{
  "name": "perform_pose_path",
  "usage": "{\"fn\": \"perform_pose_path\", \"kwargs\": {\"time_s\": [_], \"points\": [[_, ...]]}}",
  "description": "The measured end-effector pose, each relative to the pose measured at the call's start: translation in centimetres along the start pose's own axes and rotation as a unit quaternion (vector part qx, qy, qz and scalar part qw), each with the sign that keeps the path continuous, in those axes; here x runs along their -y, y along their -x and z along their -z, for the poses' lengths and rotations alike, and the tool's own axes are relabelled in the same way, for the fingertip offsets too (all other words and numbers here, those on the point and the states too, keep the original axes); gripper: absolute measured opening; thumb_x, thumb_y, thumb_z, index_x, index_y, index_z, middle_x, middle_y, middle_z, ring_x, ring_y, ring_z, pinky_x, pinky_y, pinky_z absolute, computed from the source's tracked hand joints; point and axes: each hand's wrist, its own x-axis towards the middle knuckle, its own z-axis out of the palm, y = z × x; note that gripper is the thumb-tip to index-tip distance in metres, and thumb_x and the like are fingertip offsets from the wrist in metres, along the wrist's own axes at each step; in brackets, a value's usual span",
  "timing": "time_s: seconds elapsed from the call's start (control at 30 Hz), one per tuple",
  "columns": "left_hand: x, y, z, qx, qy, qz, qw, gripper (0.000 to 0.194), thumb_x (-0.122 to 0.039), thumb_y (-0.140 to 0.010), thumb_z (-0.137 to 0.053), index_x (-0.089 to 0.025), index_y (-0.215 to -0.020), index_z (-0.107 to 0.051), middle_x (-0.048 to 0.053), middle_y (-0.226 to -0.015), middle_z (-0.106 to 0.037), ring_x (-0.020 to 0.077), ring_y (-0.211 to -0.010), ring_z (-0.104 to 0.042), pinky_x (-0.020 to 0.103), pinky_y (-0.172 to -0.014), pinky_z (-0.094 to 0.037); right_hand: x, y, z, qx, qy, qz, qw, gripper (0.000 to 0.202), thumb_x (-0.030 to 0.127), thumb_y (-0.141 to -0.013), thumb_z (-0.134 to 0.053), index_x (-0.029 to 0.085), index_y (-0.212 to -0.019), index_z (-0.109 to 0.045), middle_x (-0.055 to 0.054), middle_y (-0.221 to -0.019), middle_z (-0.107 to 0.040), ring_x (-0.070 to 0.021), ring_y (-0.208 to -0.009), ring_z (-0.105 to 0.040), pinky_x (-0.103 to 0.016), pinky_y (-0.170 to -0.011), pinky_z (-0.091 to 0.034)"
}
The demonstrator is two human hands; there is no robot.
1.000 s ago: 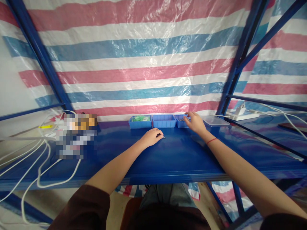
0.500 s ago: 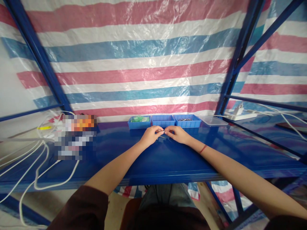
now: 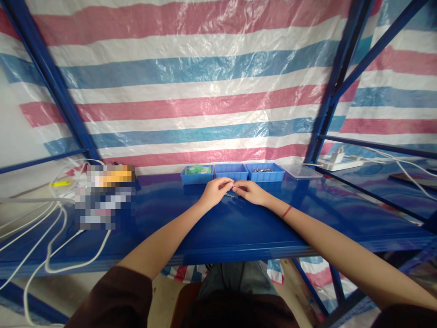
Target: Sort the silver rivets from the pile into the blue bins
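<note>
My left hand [image 3: 218, 188] and my right hand [image 3: 250, 191] meet fingertip to fingertip above the blue table [image 3: 239, 228]. Both are closed in a pinch, and what sits between the fingers is too small and too covered to name. Just below the fingertips a thin metal piece [image 3: 229, 195] lies on the tabletop. Behind the hands stand three blue bins: the left bin [image 3: 197, 181] has green and clear plastic bits in it, the middle bin [image 3: 231, 176] shows no contents, and the right bin [image 3: 268, 177] holds small metal parts [image 3: 262, 170].
A clear plastic lid [image 3: 303, 171] lies right of the bins. White cables [image 3: 64, 228] hang over the table's left side near a blurred-out pile [image 3: 105, 196]. A white power strip [image 3: 341, 163] is at the right, behind a blue frame post [image 3: 324, 114].
The thin piece that showed between my fingertips is now hidden by them. My hands remain together in nearly the same place; the view has shifted slightly.
</note>
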Motion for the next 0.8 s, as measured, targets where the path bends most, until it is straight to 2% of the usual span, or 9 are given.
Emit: {"fn": "perform_pose_path", "kwargs": {"time_s": [0.13,0.27,0.53,0.63,0.73,0.8], "points": [[-0.4,0.1,0.1,-0.001,-0.025,-0.031,0.999,0.021,-0.029,-0.082,-0.054,-0.017,-0.092,-0.068,0.005,-0.092,-0.068,0.0154,-0.081,-0.062,0.024,-0.072,-0.048,-0.2,0.0,0.0,-0.004,0.001,0.008,1.000,0.035,0.043,-0.085,-0.044,0.015,-0.086,-0.065,-0.004,-0.079,-0.065,-0.0151,-0.070,-0.057,-0.026,-0.063,-0.043],[-0.7,0.0,0.1,-0.004,-0.040,-0.044,0.998,0.021,-0.029,-0.082,-0.054,-0.016,-0.090,-0.068,0.005,-0.088,-0.067,0.0144,-0.078,-0.061,0.024,-0.069,-0.048,-0.5,-0.1,0.0,-0.033,-0.003,-0.004,0.999,0.032,0.043,-0.083,-0.050,0.015,-0.084,-0.066,-0.004,-0.079,-0.067,-0.0150,-0.070,-0.058,-0.026,-0.062,-0.043],[-0.6,0.0,0.1,-0.023,-0.036,-0.009,0.999,0.019,-0.028,-0.080,-0.055,-0.017,-0.091,-0.067,0.004,-0.091,-0.069,0.0155,-0.079,-0.064,0.026,-0.074,-0.050,-0.5,-0.1,0.5,-0.129,0.016,-0.017,0.991,0.028,0.042,-0.078,-0.058,0.016,-0.082,-0.068,-0.005,-0.078,-0.068,-0.0149,-0.065,-0.058,-0.027,-0.061,-0.045],[-0.1,-0.1,0.0,-0.023,-0.019,0.002,1.000,0.019,-0.028,-0.081,-0.055,-0.017,-0.091,-0.066,0.005,-0.091,-0.070,0.0166,-0.082,-0.065,0.028,-0.078,-0.050,0.2,0.0,0.6,-0.141,0.031,-0.003,0.989,0.029,0.044,-0.078,-0.058,0.017,-0.081,-0.069,-0.005,-0.076,-0.068,-0.0141,-0.062,-0.057,-0.027,-0.060,-0.044],[0.5,-0.1,0.1,-0.011,-0.037,0.005,0.999,0.024,-0.029,-0.082,-0.054,-0.018,-0.102,-0.062,0.005,-0.094,-0.069,0.0167,-0.086,-0.065,0.029,-0.082,-0.049,0.3,-0.3,1.1,-0.154,0.049,-0.002,0.987,0.033,0.047,-0.080,-0.054,0.018,-0.078,-0.069,-0.005,-0.076,-0.068,-0.0149,-0.062,-0.056,-0.028,-0.060,-0.044],[0.7,0.0,0.3,0.004,-0.098,0.012,0.995,0.036,-0.032,-0.082,-0.054,-0.019,-0.116,-0.055,0.006,-0.100,-0.067,0.0181,-0.091,-0.063,0.033,-0.086,-0.048,-0.4,-0.6,2.1,-0.212,0.084,-0.020,0.973,0.036,0.048,-0.081,-0.052,0.017,-0.077,-0.069,-0.006,-0.077,-0.069,-0.0164,-0.063,-0.057,-0.029,-0.061,-0.045]]}}
